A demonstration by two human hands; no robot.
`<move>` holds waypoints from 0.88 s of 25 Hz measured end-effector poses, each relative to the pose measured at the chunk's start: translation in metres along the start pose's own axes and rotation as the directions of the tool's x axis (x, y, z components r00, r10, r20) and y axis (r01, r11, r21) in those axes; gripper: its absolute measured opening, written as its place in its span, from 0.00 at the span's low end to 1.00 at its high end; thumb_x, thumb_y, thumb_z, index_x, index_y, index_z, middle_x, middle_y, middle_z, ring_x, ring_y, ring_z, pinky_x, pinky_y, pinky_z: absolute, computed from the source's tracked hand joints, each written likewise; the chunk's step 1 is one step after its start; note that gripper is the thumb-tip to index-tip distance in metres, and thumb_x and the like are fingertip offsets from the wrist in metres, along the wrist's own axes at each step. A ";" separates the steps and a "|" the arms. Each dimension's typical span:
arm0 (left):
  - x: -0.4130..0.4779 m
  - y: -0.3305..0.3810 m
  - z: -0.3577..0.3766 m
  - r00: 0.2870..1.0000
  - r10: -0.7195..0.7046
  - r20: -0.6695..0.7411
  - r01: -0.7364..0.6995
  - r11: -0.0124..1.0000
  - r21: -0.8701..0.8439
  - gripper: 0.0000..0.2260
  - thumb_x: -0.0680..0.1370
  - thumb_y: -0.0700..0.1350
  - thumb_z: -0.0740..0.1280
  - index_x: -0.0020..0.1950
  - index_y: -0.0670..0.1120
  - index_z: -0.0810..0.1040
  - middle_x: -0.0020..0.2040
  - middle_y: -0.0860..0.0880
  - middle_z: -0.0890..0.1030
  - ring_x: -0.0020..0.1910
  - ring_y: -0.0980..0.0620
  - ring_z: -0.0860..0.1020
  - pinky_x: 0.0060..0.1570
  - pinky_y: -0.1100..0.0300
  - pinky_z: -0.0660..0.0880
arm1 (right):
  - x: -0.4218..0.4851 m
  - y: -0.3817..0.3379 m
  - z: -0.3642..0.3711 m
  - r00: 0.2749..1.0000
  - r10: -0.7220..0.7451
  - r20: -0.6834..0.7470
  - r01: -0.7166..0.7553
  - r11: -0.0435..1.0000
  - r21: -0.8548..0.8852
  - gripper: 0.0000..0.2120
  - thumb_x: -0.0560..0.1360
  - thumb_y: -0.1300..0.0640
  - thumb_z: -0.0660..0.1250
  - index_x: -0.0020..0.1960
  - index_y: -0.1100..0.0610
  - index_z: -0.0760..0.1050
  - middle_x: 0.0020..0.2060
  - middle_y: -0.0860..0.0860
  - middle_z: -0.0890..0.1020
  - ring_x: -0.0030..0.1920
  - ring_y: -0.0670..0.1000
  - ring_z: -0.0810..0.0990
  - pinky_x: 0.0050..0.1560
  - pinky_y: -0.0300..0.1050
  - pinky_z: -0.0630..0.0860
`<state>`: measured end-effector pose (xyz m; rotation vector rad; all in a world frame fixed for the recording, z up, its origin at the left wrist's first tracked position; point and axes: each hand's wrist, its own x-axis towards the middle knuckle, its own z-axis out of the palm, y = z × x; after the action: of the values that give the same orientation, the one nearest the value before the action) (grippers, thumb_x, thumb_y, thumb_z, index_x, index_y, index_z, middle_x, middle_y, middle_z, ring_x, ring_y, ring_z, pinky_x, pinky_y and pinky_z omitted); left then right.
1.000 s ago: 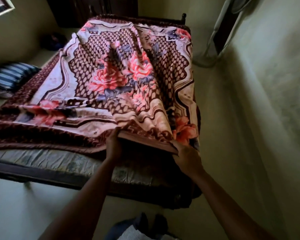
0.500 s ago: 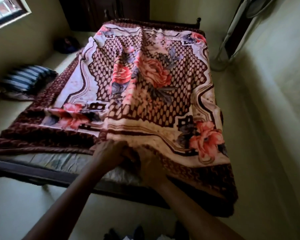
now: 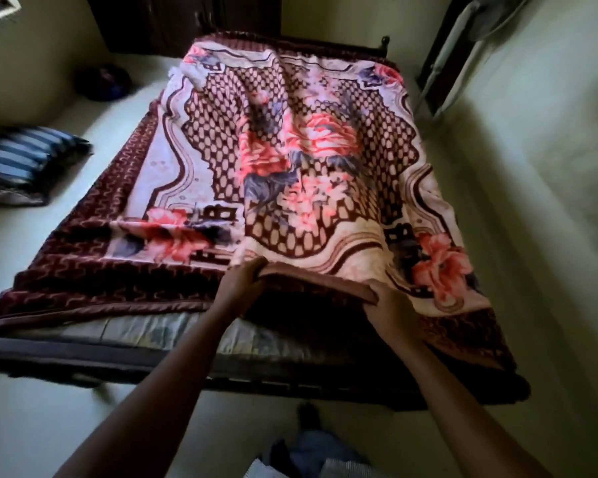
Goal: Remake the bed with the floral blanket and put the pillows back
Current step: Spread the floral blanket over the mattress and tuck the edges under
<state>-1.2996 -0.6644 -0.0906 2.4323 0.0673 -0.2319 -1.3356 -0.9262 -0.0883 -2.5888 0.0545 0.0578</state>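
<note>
The floral blanket (image 3: 290, 160), pink roses on a brown lattice with a maroon border, covers the bed and billows up along the middle. My left hand (image 3: 240, 282) and my right hand (image 3: 390, 307) both grip its near hem, lifted off the foot of the mattress (image 3: 187, 334), whose grey patterned edge shows beneath. The blanket's right corner hangs over the bed's right side. A blue striped pillow (image 3: 25, 163) lies on the floor left of the bed.
A dark wooden bed frame (image 3: 83, 360) runs along the foot. A dark wardrobe (image 3: 183, 22) stands behind the bed. A dark bundle (image 3: 104, 82) sits on the floor at the back left. A fan stand (image 3: 453, 53) leans by the right wall.
My hands, close together half a second ago, have spread apart along the hem and raised it. The blanket has billowed up and its right corner has dropped further over the side.
</note>
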 end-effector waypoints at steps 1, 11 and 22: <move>-0.008 -0.004 -0.014 1.000 0.000 0.025 -0.004 0.984 0.179 0.25 0.69 0.57 0.61 0.62 0.47 0.77 0.58 0.40 0.80 0.57 0.40 0.77 0.52 0.54 0.71 | 0.000 -0.006 0.009 0.998 0.025 0.050 -0.025 1.000 -0.008 0.17 0.71 0.62 0.66 0.59 0.57 0.76 0.50 0.56 0.82 0.52 0.58 0.79 0.47 0.46 0.74; 0.004 -0.058 -0.049 0.831 0.450 -0.327 -0.398 0.892 0.214 0.18 0.69 0.36 0.63 0.58 0.44 0.73 0.55 0.46 0.71 0.53 0.44 0.72 0.52 0.54 0.71 | 0.049 -0.144 0.053 0.921 -0.374 0.105 0.353 0.919 0.175 0.17 0.70 0.60 0.66 0.58 0.53 0.79 0.50 0.49 0.82 0.50 0.46 0.78 0.46 0.30 0.66; 0.027 -0.150 -0.148 0.979 0.156 -0.132 -0.137 0.980 0.143 0.15 0.67 0.43 0.69 0.52 0.41 0.82 0.44 0.38 0.83 0.43 0.40 0.82 0.40 0.57 0.74 | 0.052 -0.170 0.096 0.999 0.044 -0.003 -0.044 0.999 0.032 0.26 0.67 0.66 0.67 0.63 0.52 0.75 0.57 0.54 0.80 0.57 0.56 0.78 0.55 0.44 0.73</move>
<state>-1.2672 -0.4544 -0.0793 2.5707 -0.0671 0.0049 -1.2779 -0.7324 -0.0835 -2.5557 0.1129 0.0673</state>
